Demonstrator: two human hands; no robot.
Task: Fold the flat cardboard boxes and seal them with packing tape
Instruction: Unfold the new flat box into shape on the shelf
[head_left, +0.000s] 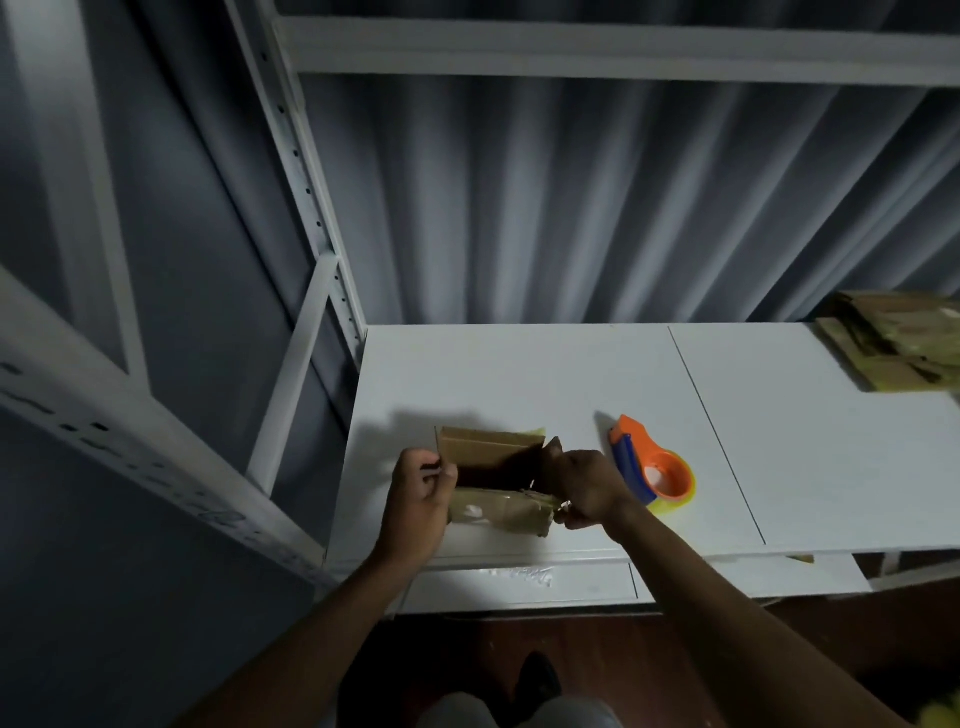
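A small brown cardboard box (493, 452) stands open on the white table (571, 374), its far flap upright and its inside dark. Clear tape shines on its near side. My left hand (421, 493) grips the box's left end with curled fingers. My right hand (587, 486) pinches the box's right end, where a flap and a strip of tape stick out. An orange and blue tape dispenser (652, 465) with a yellowish roll lies on the table just right of my right hand.
A stack of flat cardboard boxes (898, 345) lies at the table's far right edge. White metal shelving (306, 208) rises left of the table and across the top. A grey corrugated wall is behind. My legs and a dark shoe show below the table's front edge.
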